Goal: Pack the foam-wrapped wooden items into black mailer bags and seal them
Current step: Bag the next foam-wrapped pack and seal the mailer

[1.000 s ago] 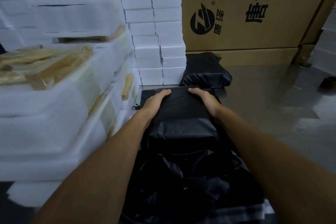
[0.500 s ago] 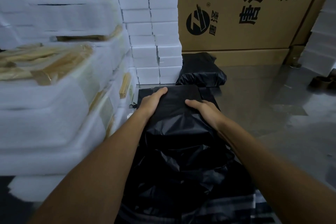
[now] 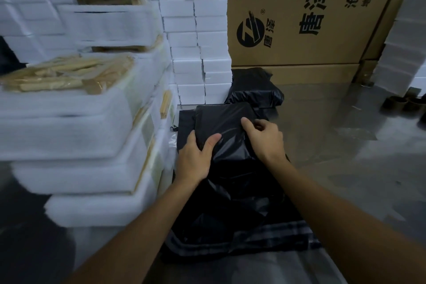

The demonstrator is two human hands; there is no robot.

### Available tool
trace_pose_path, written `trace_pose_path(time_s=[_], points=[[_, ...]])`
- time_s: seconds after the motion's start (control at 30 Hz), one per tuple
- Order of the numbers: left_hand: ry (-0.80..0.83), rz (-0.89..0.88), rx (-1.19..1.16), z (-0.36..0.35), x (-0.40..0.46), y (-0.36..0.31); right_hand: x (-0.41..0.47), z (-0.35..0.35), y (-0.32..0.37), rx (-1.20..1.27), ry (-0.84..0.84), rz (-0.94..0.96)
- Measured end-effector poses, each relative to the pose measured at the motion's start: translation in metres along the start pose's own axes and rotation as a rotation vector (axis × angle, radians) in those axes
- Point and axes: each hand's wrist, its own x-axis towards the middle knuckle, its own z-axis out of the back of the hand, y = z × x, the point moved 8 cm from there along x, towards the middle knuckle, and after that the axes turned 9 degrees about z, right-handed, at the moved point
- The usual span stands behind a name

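Holding a filled black mailer bag with both hands

Lying on the floor in front of the person, the black mailer bag (image 3: pixel 221 120) is sitting beside a tall stack of foam-wrapped wooden items (image 3: pixel 76 108). The left hand (image 3: pixel 196 159) is gripping the bag's near left part, thumb curled over the plastic. The right hand (image 3: pixel 265 138) is resting on the bag's right side, and its thumb and fingers are pinching the plastic there. Another packed black bag (image 3: pixel 255 90) is lying just behind, against a big cardboard box (image 3: pixel 299 18).
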Motion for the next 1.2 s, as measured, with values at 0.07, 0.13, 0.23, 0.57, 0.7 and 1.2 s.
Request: trace_pose_path(time_s=[0.07,0.13,0.23,0.57,0.7,1.2], points=[[0.006,-0.053,0.07,0.001,-0.007,-0.001,-0.015,0.001,0.003,-0.095,0.022,0.079],[0.004,-0.088,0.159,0.002,-0.011,0.003,-0.028,-0.003,0.001,-0.168,0.081,0.137],[-0.05,-0.127,0.305,0.005,-0.014,0.009,-0.044,-0.005,-0.01,-0.241,0.162,0.149],[-0.203,-0.285,0.662,0.022,-0.043,0.015,-0.066,0.003,-0.017,-0.395,0.292,0.255],[-0.261,-0.273,0.582,0.03,-0.056,0.014,-0.069,0.013,-0.018,-0.473,0.153,0.293],[-0.134,-0.405,0.196,0.034,-0.061,0.018,-0.084,0.031,-0.015,-0.297,-0.023,0.345]])
